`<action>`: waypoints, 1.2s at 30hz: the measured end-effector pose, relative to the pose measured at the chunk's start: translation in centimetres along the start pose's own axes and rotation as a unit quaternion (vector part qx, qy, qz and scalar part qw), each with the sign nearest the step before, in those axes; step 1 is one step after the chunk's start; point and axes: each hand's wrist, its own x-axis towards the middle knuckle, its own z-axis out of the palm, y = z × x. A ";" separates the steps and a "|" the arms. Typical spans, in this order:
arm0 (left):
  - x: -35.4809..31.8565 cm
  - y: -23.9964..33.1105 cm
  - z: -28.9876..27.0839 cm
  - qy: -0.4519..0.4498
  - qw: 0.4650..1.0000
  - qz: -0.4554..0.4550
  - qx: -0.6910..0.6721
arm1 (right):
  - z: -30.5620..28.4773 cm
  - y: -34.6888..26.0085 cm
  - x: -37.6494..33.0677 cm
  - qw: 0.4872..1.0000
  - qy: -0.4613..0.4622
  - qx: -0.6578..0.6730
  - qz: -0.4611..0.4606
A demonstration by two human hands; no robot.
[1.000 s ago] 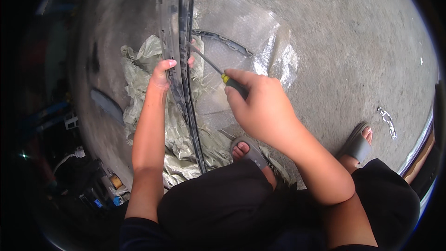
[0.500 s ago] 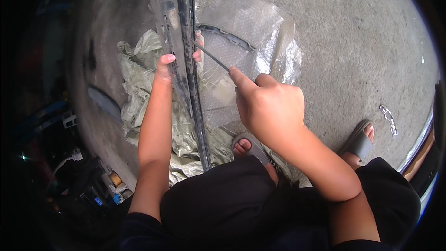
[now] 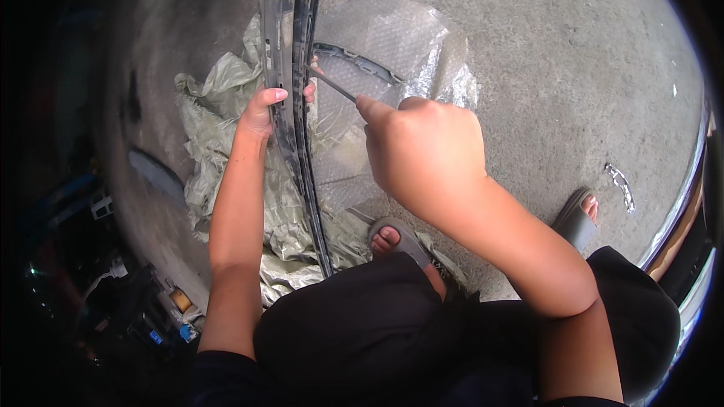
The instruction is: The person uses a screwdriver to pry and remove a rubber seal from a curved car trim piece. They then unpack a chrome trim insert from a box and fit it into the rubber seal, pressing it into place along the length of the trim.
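Left hand (image 3: pixel 260 111) grips the long dark strip (image 3: pixel 292 114) above the crumpled sheet (image 3: pixel 222 81), far end cut off by the view; right hand (image 3: pixel 428 143) clenches a screwdriver (image 3: pixel 336 87), handle hidden, tip contact with strip unclear.

Trim strip (image 3: pixel 286 120) before sack (image 3: pixel 215 124); screwdriver (image 3: pixel 335 85) at strip's right side; bubble wrap (image 3: pixel 377 19) behind screwdriver, on floor (image 3: pixel 558 68).
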 end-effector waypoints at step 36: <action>5.1 -4.2 4.8 0.133 0.928 -0.040 0.345 | -15.9 7.2 4.6 0.872 -0.356 -0.335 0.017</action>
